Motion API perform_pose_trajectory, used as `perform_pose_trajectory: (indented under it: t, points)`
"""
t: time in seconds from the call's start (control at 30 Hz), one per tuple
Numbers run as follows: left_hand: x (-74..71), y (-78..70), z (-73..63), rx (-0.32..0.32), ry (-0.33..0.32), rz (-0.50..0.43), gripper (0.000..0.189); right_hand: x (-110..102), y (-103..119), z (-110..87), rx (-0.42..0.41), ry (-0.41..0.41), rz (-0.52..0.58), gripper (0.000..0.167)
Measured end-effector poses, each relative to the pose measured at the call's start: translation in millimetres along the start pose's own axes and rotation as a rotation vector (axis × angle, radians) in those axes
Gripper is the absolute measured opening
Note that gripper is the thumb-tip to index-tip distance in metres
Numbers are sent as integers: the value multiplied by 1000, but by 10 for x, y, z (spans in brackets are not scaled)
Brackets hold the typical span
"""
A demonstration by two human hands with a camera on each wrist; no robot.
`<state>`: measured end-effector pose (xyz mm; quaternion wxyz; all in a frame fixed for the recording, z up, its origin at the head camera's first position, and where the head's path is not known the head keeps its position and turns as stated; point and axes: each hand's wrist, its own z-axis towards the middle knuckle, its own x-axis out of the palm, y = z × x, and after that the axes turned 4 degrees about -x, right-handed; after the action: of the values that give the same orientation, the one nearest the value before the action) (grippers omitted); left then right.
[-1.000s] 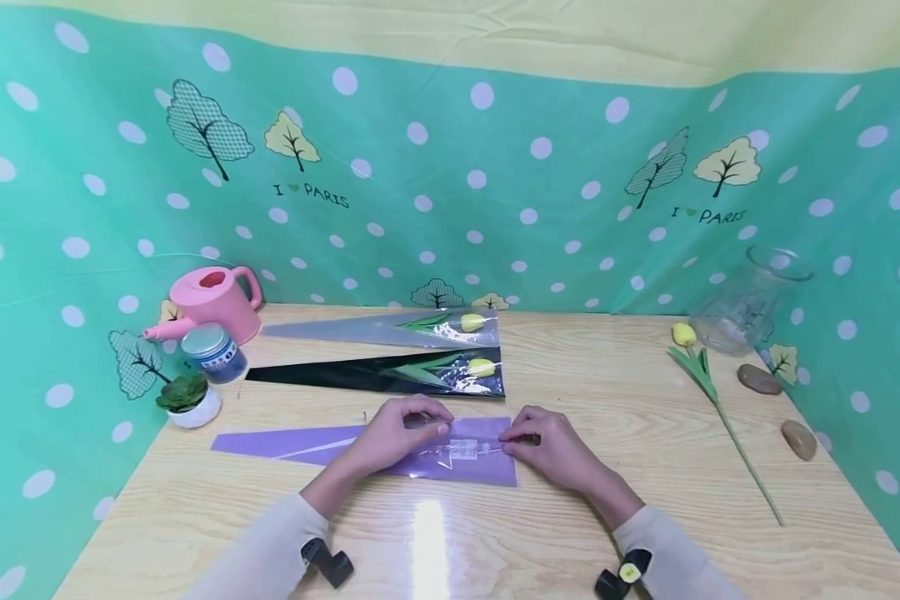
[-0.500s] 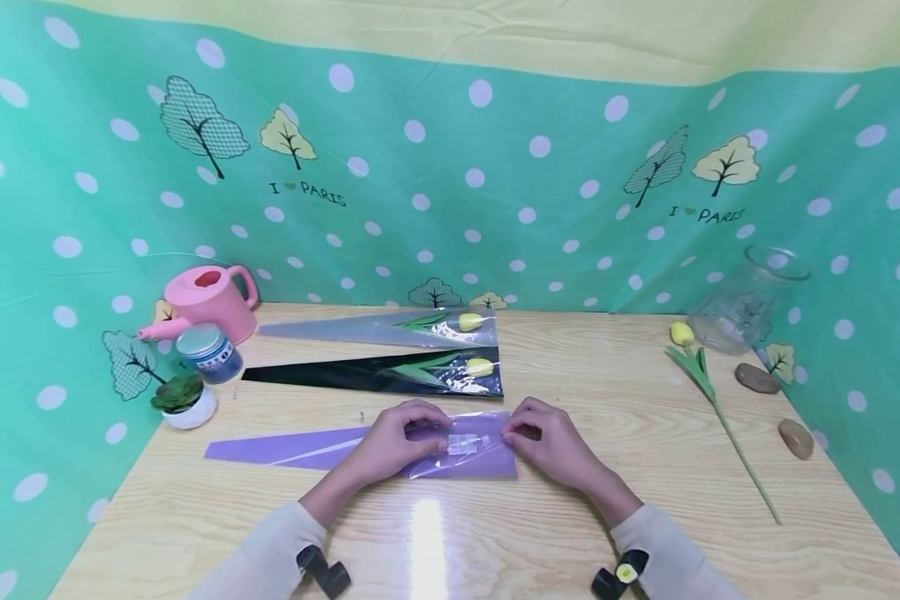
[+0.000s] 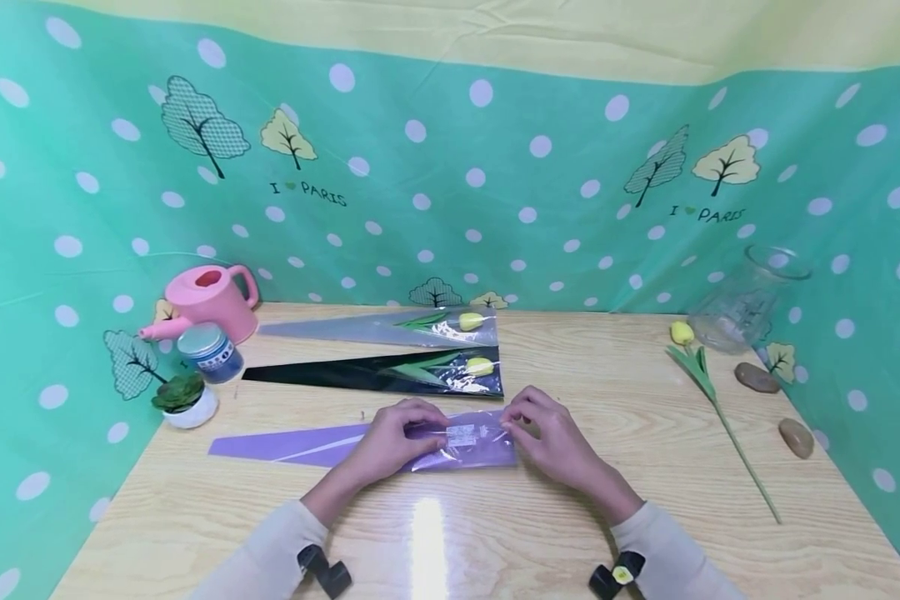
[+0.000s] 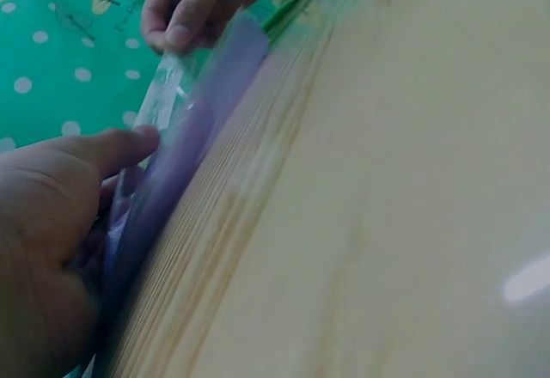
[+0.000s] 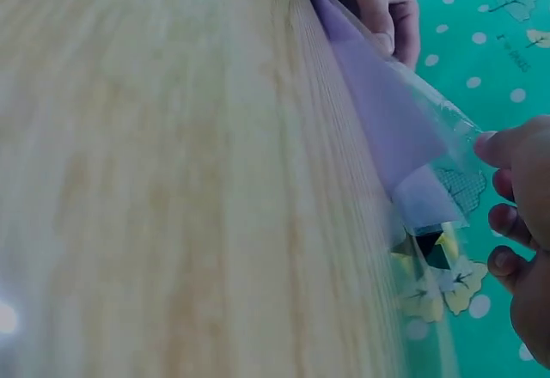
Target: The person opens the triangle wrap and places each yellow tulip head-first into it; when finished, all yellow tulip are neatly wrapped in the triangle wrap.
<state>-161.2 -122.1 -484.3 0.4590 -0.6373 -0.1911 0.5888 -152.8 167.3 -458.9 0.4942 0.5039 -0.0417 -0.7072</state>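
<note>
A long tapered flower sleeve (image 3: 480, 450), purple behind with a clear film front and a small white label, lies crosswise on the table. My left hand (image 3: 407, 435) pinches its clear film near the middle, thumb on the front. At the wide right end, my right hand (image 3: 547, 429) pinches the mouth edge of the film between thumb and fingers. In the right wrist view the clear film (image 5: 438, 107) stands away from the purple back (image 5: 387, 112) at this end. My left thumb lies along the film's edge (image 4: 159, 103) in the left wrist view.
Behind lie a black sleeve (image 3: 345, 375) and a grey sleeve (image 3: 345, 325), each holding a yellow tulip. At right are a loose tulip (image 3: 735, 437), two stones (image 3: 757, 377) and a glass vase (image 3: 735, 312). A watering can (image 3: 213, 304), jar (image 3: 212, 353) and potted succulent (image 3: 183, 400) stand left.
My right hand has risen slightly at the sleeve's mouth, lifting the clear film with it. The sleeve's near edge has shifted a little away from me. My left hand keeps its grip.
</note>
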Motion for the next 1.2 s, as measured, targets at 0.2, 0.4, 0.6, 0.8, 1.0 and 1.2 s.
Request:
perform_pose_trajectory:
  t: [0.2, 0.4, 0.6, 0.8, 1.0, 1.2]
  points:
    - [58, -107, -21, 29, -89, 53, 15, -42, -17, 6, 133, -22, 160, 9]
    - [59, -121, -13, 32, -143, 39, 15, -189, -113, -12, 275, -20, 321, 12]
    - [-18, -71, 26, 41, -189, -11, 13, -667, -448, -100, 468, -111, 428, 31]
    - [-136, 14, 74, 22, -216, -13, 14, -1258, -862, -431, 579, -216, 548, 35]
    - [-198, 86, 115, 2, -216, -32, 12, -1768, -1201, -941, 654, -303, 599, 30]
    - [-218, 107, 114, -35, -199, -36, 14, -2021, -1354, -1291, 727, -349, 574, 27]
